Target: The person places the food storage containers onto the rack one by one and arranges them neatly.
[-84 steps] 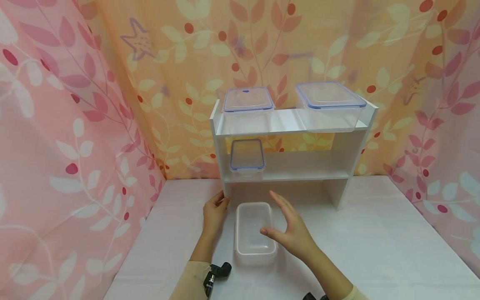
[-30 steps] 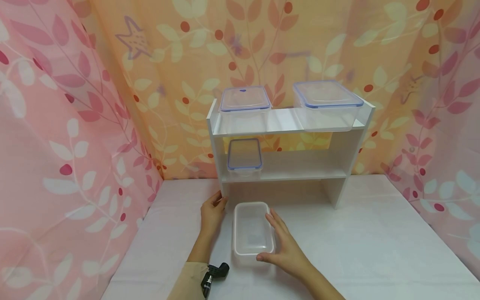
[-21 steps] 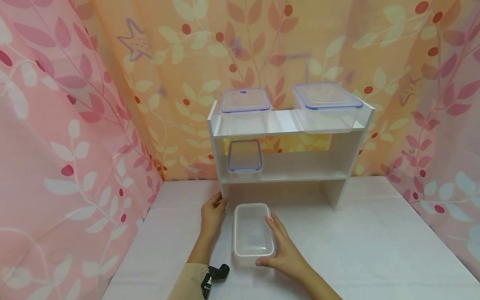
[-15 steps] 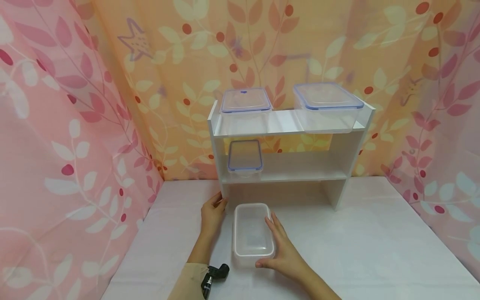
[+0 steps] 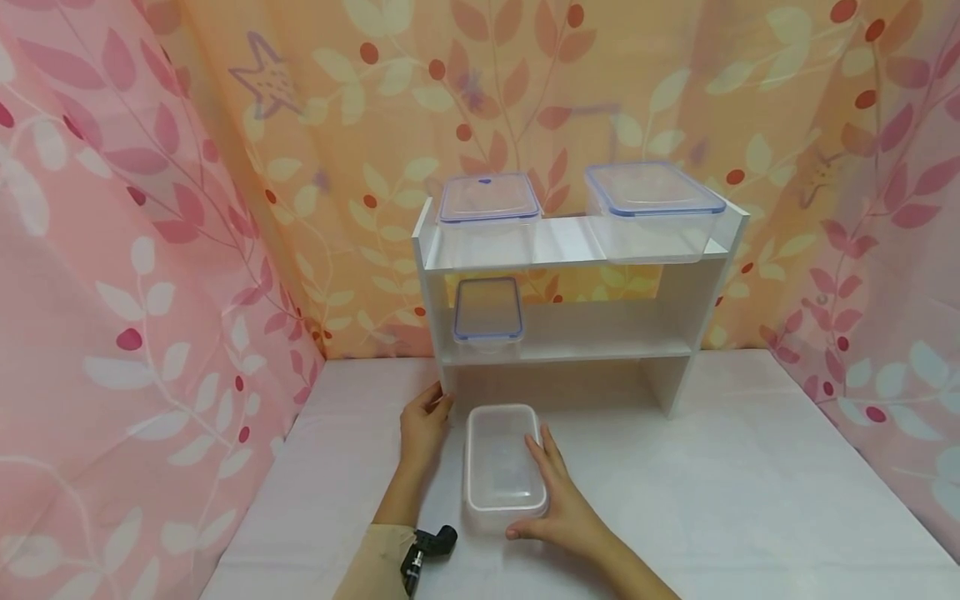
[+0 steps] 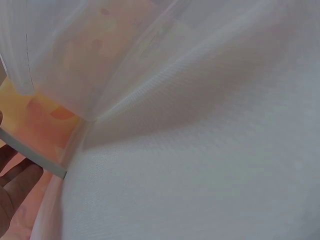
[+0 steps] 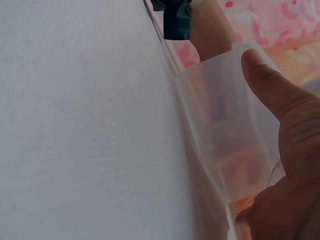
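In the head view, a translucent plastic food container (image 5: 504, 467) with a whitish rim stands on the white table in front of a white shelf unit (image 5: 577, 333). My right hand (image 5: 566, 504) grips its right side and near corner, thumb at the front end and fingers along the right edge. The right wrist view shows the thumb (image 7: 270, 85) against the clear wall of the container (image 7: 220, 135). My left hand (image 5: 425, 425) holds the bottom of the shelf's left side panel; in the left wrist view its fingers (image 6: 22, 180) lie against that panel's edge (image 6: 35, 156).
Two clear containers with blue-edged lids, one at left (image 5: 489, 200) and a larger one at right (image 5: 654, 190), stand on the top shelf. A smaller lidded container (image 5: 487, 310) sits at the left of the middle shelf. Patterned curtains (image 5: 360, 275) hang around the table (image 5: 757, 500).
My right hand, earlier spread above the container's right side, has come down and taken hold of it. The left hand stays at the shelf's panel; the container has barely moved.
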`<state>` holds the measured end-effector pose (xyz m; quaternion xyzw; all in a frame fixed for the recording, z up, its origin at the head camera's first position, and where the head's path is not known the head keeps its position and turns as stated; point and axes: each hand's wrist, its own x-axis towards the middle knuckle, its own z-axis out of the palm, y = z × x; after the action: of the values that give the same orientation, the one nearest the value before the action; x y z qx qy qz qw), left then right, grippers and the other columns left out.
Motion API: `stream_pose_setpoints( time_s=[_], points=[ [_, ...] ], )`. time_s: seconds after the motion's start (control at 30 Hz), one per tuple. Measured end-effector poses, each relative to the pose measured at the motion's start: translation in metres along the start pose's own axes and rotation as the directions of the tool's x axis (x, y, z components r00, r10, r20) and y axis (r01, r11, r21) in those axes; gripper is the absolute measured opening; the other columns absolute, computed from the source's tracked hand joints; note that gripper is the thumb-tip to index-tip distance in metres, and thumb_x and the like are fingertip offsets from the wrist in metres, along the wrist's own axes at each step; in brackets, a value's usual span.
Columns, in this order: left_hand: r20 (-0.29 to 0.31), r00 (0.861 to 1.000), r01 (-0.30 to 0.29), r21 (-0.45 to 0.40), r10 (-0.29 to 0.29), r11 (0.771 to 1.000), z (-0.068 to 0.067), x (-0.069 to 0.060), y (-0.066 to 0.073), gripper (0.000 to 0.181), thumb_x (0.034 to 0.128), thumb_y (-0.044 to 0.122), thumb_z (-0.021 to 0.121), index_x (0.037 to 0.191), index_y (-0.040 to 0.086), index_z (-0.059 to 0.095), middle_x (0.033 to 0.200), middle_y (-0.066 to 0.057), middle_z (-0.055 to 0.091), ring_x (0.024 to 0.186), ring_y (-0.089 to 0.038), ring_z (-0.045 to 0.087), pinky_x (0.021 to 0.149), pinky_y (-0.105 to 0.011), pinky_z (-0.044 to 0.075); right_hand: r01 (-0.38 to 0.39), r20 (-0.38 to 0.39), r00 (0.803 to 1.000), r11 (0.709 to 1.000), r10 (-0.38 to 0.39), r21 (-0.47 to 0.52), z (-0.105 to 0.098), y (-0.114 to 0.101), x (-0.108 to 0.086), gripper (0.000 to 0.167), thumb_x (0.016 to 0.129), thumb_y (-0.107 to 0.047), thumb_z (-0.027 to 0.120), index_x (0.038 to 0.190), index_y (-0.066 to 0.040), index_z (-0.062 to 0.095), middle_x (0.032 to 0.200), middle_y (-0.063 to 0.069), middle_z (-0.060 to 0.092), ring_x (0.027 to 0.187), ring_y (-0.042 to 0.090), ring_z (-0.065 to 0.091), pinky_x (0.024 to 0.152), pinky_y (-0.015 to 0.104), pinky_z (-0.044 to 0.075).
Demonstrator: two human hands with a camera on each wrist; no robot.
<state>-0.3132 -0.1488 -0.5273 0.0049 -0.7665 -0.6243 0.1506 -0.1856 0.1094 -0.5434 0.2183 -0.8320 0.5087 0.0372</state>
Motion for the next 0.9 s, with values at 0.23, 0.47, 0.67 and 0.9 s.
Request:
stream_pose_setpoints(
  time_s=[0.23,0.47,0.67,0.9],
  points=[
    [-0.009,1.000,-0.008,0.003,0.008,1.000,0.0011,-0.0032,0.0027,0.039,0.0977,0.022,0.072,0.135,0.011,0.069,0.126,-0.014,0.072,0.109,-0.024,0.072,0.079,-0.020,0.055,0.017,-0.004,1.000,1.000,-0.017,0.006,0.0011,0.0000,-0.0007,0.135,0.058,-0.040,0.100,0.165,-0.022,0.020,0.173,0.008,-0.006,0.155,0.048,0.007,0.114,0.071,0.024],
    [-0.001,1.000,-0.015,-0.007,0.015,1.000,-0.0004,-0.0001,-0.0009,0.042,0.0980,0.023,0.072,0.137,0.009,0.066,0.127,-0.010,0.072,0.110,-0.023,0.072,0.078,-0.020,0.056,-0.006,-0.010,1.000,1.000,0.006,0.000,0.0015,0.0000,0.0023,0.132,0.057,-0.036,0.101,0.164,-0.025,0.025,0.173,0.006,-0.004,0.156,0.042,0.008,0.117,0.065,0.025],
    [-0.011,1.000,-0.019,0.009,0.019,1.000,-0.0010,0.0008,-0.0014,0.038,0.0970,0.026,0.073,0.133,0.014,0.070,0.123,-0.006,0.074,0.107,-0.021,0.073,0.078,-0.022,0.057,-0.010,-0.024,1.000,1.000,0.010,0.009,0.0025,0.0002,0.0025,0.128,0.057,-0.036,0.100,0.163,-0.026,0.029,0.173,0.006,-0.003,0.156,0.042,0.008,0.117,0.065,0.025],
    [-0.011,1.000,-0.026,0.022,0.026,0.999,0.0003,0.0005,-0.0015,0.040,0.0969,0.027,0.073,0.134,0.012,0.070,0.123,-0.008,0.074,0.108,-0.022,0.073,0.080,-0.022,0.057,-0.016,-0.027,1.000,1.000,0.016,0.014,0.0018,-0.0008,0.0014,0.123,0.058,-0.041,0.099,0.161,-0.026,0.034,0.173,0.006,-0.002,0.156,0.040,0.008,0.117,0.064,0.025]
  ],
)
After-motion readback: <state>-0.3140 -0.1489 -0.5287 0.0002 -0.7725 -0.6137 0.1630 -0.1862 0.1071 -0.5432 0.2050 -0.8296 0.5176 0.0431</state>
